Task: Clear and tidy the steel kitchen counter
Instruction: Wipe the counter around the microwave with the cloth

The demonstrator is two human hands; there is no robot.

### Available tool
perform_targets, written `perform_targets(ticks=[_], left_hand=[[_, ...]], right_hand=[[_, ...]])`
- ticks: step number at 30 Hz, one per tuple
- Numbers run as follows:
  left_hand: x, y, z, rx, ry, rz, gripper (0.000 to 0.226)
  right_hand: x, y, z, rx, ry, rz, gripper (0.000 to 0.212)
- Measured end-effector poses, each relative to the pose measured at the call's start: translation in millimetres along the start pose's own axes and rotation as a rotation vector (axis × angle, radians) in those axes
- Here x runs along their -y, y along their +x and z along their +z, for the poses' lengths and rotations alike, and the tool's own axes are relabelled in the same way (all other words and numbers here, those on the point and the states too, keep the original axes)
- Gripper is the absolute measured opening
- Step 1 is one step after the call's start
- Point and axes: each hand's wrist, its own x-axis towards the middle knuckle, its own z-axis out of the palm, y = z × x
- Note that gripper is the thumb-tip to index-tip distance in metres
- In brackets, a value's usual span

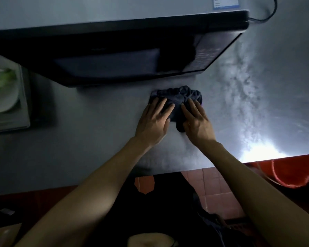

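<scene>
A dark crumpled cloth (pixel 178 95) lies on the steel counter (pixel 96 131), just in front of the microwave. My left hand (pixel 154 120) presses flat on the cloth's left part, fingers spread. My right hand (pixel 196 120) presses flat on its right part, fingers spread too. Both palms lie on top of the cloth; a small fold of it shows between my hands. The counter to the right of the cloth carries cloudy wet streaks (pixel 244 90).
A black microwave (pixel 114 56) stands at the back, its cable (pixel 268 13) at the top right. A white plate with green scraps (pixel 2 91) rests on a grey tray (pixel 23 104) at the left edge. A red bucket (pixel 292 172) sits on the tiled floor below the counter's right front.
</scene>
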Motion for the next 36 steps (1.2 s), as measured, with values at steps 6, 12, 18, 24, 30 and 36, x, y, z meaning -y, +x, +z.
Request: perform_targets(ticks=[6, 12, 18, 24, 30, 36], left_hand=[[65.9, -51.0, -27.6, -0.035, 0.003, -0.077, 0.051], [144.4, -100.5, -60.8, -0.033, 0.044, -0.207, 0.051], [200.4, -140.6, -82.6, -0.094, 0.040, -0.308, 0.050], [201.2, -172.8, -84.9, -0.141, 0.000, -0.345, 0.049], [170.5, -196.2, -69.5, -0.133, 0.015, -0.378, 0.049], [110.0, -208.1, -40.3, -0.093, 0.043, -0.398, 0.048]], right_hand=[[80.9, 15.8, 23.2, 0.067, -0.022, -0.073, 0.058], [173.8, 45.4, 47.0, 0.141, -0.022, -0.146, 0.063], [243.7, 68.2, 69.2, 0.177, -0.052, -0.223, 0.062], [261.0, 51.9, 79.7, 0.189, -0.083, -0.292, 0.060], [244.0, 17.0, 82.8, 0.162, -0.056, -0.360, 0.054], [193.0, -29.6, 82.7, 0.106, -0.033, -0.404, 0.057]])
